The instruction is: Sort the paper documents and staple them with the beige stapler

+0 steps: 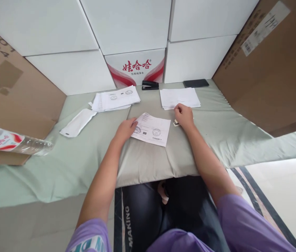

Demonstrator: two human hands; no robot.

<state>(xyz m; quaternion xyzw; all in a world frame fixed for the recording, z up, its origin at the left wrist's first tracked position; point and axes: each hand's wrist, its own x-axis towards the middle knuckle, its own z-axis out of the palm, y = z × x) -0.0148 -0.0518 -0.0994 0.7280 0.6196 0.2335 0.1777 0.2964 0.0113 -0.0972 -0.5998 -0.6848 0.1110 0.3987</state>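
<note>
My left hand grips the left edge of a printed sheet of paper marked with round black stamps and small print. The thumb rests on top of the sheet. To its right, my right hand is closed, with the fingers curled down near the table. A small pale object with a dark edge shows beside and partly under this hand; its kind is unclear. Just beyond my right hand lies a stack of white papers. Another stack of stamped papers lies beyond my left hand.
A black stapler and a dark phone lie at the back. A white pouch and a plastic water bottle are on the left. White boxes wall the back; brown cartons flank the cloth-covered table.
</note>
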